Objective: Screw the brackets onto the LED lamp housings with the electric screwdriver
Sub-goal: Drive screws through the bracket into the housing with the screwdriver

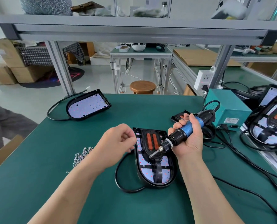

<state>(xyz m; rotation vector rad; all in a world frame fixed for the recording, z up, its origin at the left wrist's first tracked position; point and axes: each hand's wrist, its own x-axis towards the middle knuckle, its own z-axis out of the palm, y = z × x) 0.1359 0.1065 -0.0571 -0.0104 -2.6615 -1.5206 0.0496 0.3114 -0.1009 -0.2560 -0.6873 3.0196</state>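
Note:
A black LED lamp housing (155, 172) lies on the green mat in front of me, with a black bracket (152, 139) bearing two orange pads laid in it. My right hand (189, 136) grips the blue and black electric screwdriver (181, 135), its bit slanting down to the left over the bracket. My left hand (116, 143) hovers just left of the housing, its fingertips pinched together near the housing's top left corner; whatever they hold is too small to see. A pile of loose screws (82, 156) lies left of that hand.
A second housing (87, 105) without a bracket lies at the far left of the mat. A teal power box (228, 109) stands at the right, a spare bracket (180, 117) beside it. Finished lamps (270, 122) are stacked at the far right. Black cables (247, 162) trail across the mat's right side.

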